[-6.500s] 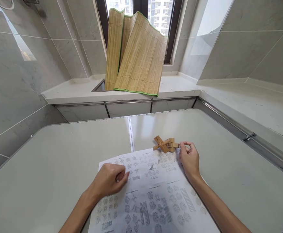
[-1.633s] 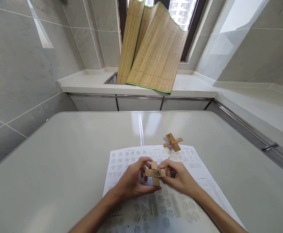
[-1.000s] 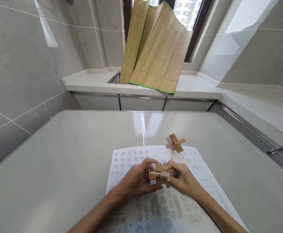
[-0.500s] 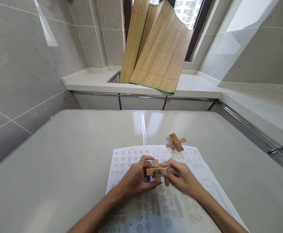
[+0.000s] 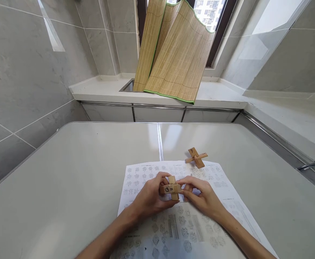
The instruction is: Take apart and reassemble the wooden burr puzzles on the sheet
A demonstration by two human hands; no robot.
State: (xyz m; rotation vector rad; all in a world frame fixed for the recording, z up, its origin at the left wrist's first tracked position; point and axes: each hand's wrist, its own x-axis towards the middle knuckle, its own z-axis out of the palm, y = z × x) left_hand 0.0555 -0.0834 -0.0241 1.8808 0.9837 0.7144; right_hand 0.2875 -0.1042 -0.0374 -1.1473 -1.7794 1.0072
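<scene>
A small wooden burr puzzle (image 5: 172, 188) of interlocking blocks is held above the printed sheet, with dark marks like a "3" on the faces turned to me. My left hand (image 5: 157, 193) grips it from the left, thumb below and fingers above and behind. From the right, the thumb and index finger of my right hand (image 5: 199, 192) pinch its right end. Beyond my hands, a second wooden puzzle (image 5: 196, 158) of crossed flat pieces lies at the sheet's far edge. My fingers hide part of the held puzzle's back and left side.
The large white sheet (image 5: 135, 176), covered with small printed diagrams, lies under my hands on a pale glossy table (image 5: 65, 187). A bamboo mat (image 5: 176, 61) leans against the window behind the ledge (image 5: 100, 91). Grey tiled walls (image 5: 33, 64) stand at both sides.
The burr puzzle has turned in my hands: its marked face has swung to the left and another marked face now shows. Both hands keep nearly the same place.
</scene>
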